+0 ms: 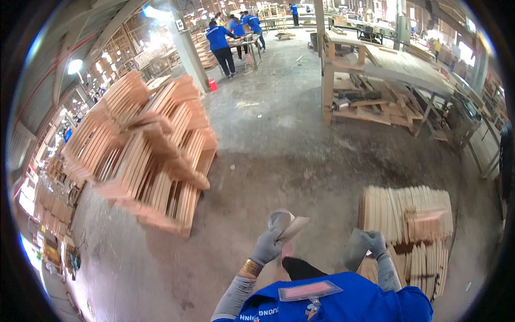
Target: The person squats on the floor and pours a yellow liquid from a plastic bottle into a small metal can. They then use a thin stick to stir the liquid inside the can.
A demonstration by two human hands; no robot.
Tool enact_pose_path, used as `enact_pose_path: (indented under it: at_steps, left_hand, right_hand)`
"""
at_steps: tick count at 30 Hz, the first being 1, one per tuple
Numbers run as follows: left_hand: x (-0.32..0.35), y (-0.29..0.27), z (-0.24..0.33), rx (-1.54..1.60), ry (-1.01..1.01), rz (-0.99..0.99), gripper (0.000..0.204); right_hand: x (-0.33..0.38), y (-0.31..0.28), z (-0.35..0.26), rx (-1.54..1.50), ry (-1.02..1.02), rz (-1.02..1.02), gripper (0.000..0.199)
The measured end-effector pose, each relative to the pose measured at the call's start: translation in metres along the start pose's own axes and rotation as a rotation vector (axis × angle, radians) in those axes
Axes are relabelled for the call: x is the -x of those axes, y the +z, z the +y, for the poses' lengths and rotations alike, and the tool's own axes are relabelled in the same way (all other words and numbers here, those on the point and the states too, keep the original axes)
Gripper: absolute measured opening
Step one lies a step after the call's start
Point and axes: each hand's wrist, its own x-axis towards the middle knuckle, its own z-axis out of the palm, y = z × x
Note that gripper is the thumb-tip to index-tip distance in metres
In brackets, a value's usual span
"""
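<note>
My left hand [268, 246], in a grey glove, is closed around a curled sheet [294, 228], pale beige and stiff like sandpaper. It is held in front of my body, above the concrete floor. Off to the right, my gloved right hand [376, 244] grips a flat grey-green sheet [354, 251], which hangs down beside the fingers and also looks like sandpaper. The two hands are well apart. Close by my right hand stands a stack of pale wooden slats [399, 214], with a few shorter pieces [427, 220] lying on top.
Large stacks of wooden frames [155, 150] stand at the left. A workbench [397, 67] with offcuts [370, 102] on its lower shelf is at the far right. Beyond a pillar [189, 48], several people in blue shirts [219, 38] work around a table. A red container [213, 85] sits by the pillar.
</note>
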Motion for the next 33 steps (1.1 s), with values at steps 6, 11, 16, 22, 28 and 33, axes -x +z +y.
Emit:
enact_pose_path:
  at_steps: [6, 11, 16, 22, 28, 33]
  left_hand:
    - [-0.197, -0.065, -0.191, 0.019, -0.205, 0.262, 0.028]
    - [-0.313, -0.165, -0.356, -0.12, -0.812, 0.165, 0.028]
    - [-0.606, -0.239, -0.494, -0.267, -0.473, 0.462, 0.023]
    - [-1.084, -0.299, -0.566, 0.022, -0.019, 0.203, 0.028]
    - [-1.347, -0.312, -0.764, -0.106, -0.387, 0.244, 0.033]
    - [-1.409, -0.309, -0.85, -0.018, -1.283, -0.521, 0.038]
  right_hand:
    - [-0.322, 0.148, -0.174, 0.109, -0.216, -0.223, 0.032]
    - [-0.588, 0.28, -0.351, 0.235, -0.275, -0.529, 0.035]
    - [-0.837, 0.356, -0.335, 0.598, -0.145, -0.438, 0.045]
    - [-1.025, 0.257, -0.246, -0.1, 0.539, 0.074, 0.045]
    - [-1.351, 0.329, -0.304, 0.739, 0.541, -0.096, 0.054]
    - [-1.698, 0.409, -0.447, 0.521, -0.002, -0.274, 0.036]
